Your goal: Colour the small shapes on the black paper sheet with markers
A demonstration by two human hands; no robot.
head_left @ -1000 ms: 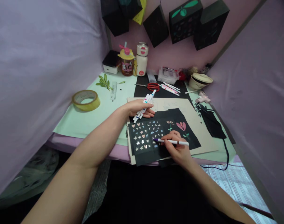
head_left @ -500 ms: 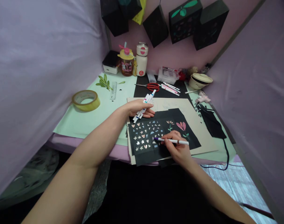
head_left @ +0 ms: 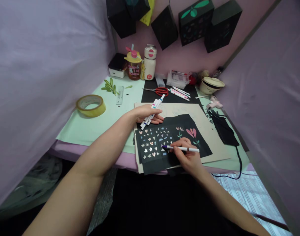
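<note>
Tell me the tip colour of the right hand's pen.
The tip is dark purple; the head view shows it.

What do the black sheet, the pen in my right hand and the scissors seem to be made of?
Black sheet: probably matte paper or thin card, given its dull surface and thin edges. Pen: likely smooth plastic, judging by its even white barrel. Scissors: blades look like metal, being thin and grey; the rounded red handles are probably plastic.
</note>
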